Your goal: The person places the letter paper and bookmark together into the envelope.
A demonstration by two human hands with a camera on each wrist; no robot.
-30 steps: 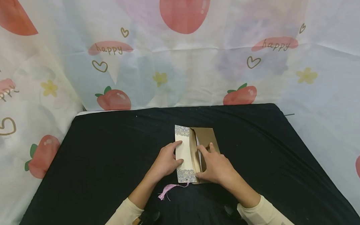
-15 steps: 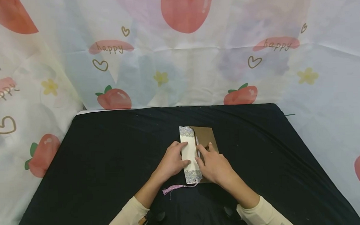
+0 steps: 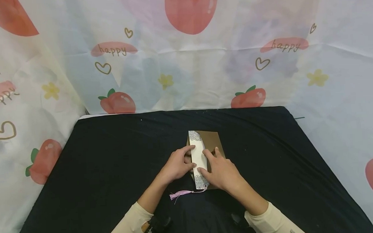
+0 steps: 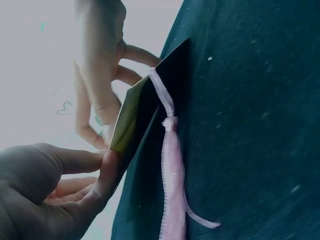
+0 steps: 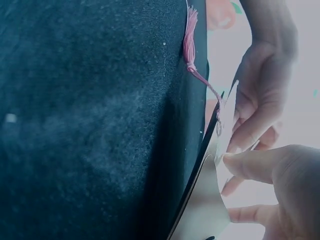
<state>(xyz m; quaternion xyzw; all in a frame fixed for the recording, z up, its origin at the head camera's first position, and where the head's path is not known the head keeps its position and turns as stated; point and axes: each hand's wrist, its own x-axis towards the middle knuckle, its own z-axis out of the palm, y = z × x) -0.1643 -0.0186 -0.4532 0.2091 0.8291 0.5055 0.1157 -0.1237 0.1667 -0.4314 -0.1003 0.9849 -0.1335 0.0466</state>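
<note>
A cream bookmark (image 3: pixel 199 155) with lace-patterned ends lies lengthwise over a brown cardboard folder (image 3: pixel 213 139), whose left panel is raised. Its pink tassel (image 3: pixel 181 194) trails left from the near end onto the cloth. My left hand (image 3: pixel 175 164) pinches the bookmark's left edge, thumb and index on top, other fingers partly hidden behind the raised panel. My right hand (image 3: pixel 223 171) touches the bookmark's right side with its thumb, while the fingers rest over the folder's right panel. In the right wrist view, the brown panel (image 5: pixel 202 210) shows below the bookmark.
A black cloth (image 3: pixel 119 154) covers the table. Behind and beside it hangs a white curtain (image 3: pixel 187 74) printed with fruit, hearts and lettering. Cream sleeves (image 3: pixel 128 223) reach in from the near edge.
The bookmark has shifted right across the folder and now tilts, showing narrower, with brown at its left. My left hand moved right with it; my right thumb moved up onto the bookmark.
</note>
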